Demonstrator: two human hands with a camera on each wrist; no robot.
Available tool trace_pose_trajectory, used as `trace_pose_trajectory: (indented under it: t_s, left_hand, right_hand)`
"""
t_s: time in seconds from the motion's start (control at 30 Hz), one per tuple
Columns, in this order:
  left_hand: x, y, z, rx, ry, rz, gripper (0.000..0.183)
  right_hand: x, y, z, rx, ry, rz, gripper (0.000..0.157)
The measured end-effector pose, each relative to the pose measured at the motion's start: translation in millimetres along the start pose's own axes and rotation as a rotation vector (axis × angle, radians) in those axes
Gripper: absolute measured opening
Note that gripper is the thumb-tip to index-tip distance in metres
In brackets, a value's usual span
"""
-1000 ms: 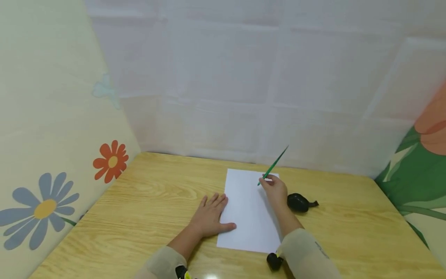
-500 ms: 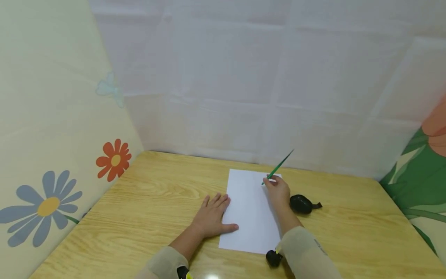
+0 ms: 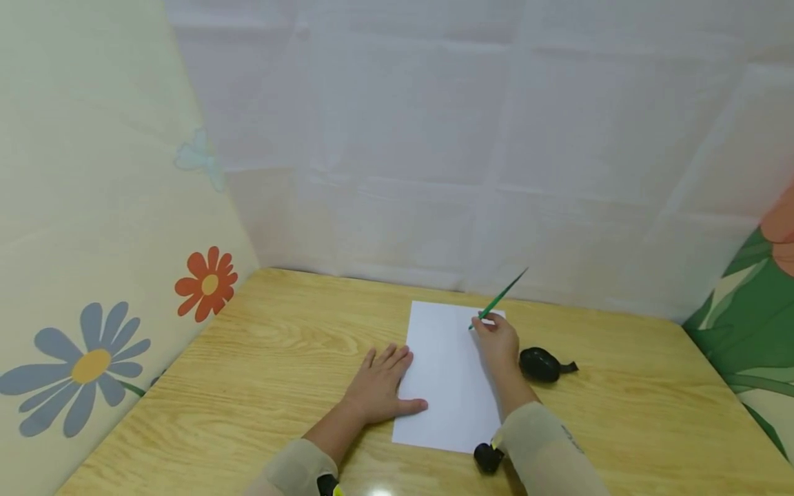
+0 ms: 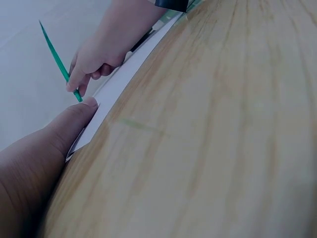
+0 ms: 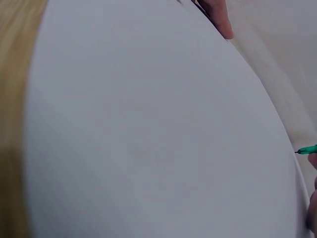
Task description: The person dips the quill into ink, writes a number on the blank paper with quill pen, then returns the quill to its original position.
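Observation:
A sheet of white paper (image 3: 440, 372) lies on the wooden table. My left hand (image 3: 381, 389) lies with spread fingers at the paper's left edge, its thumb reaching over the sheet. Near the top right of the paper, my right hand (image 3: 498, 342) pinches a green pen (image 3: 502, 295) between thumb and fingers. The pen is long and tapers to a thin upper end that leans right and away. In the right wrist view, the dark tip of the pen (image 5: 303, 149) shows right at the paper's surface, and the sheet looks blank.
A black rounded object with a short tail (image 3: 540, 364) sits on the table just right of my right forearm. A small black round piece (image 3: 487, 458) is at my right cuff. A white cloth (image 3: 384, 138) hangs behind the table (image 3: 267, 337), with flower-patterned panels at both sides.
The head view has shifted slightly, so everything appears a little further right. The pen has moved slightly right over the paper and leans lower. My left hand stays in place on the sheet.

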State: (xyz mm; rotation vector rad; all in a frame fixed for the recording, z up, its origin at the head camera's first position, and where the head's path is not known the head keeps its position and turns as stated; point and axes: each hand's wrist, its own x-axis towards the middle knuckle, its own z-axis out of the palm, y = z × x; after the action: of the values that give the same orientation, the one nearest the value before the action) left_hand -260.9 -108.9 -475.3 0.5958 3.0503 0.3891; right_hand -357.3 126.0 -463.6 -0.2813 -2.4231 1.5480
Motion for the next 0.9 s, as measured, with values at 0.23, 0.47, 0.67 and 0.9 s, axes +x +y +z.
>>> trace_pose_trajectory:
  t_s: [0.23,0.47,0.67,0.9]
  left_hand:
    - [-0.8,1.1,-1.4,0.000,-0.007,0.002,0.101]
    - [-1.1,1.5,-2.7,-0.006,-0.004,-0.004,0.100]
    - [-1.5,2.0,-3.3,-0.012,-0.005,-0.005,0.100]
    - [-1.0,1.1,-1.8,-0.012,-0.003,-0.006,0.100]
  right_hand:
    - [1.3,2.3,0.8,0.040,0.014,0.009,0.029]
    - [4.0,3.9,2.1,0.042,0.008,0.005,0.029]
    - [3.8,4.1,2.3,0.026,0.004,0.006,0.029]
    - [3.3,4.5,2.9,0.030,0.001,0.008,0.029]
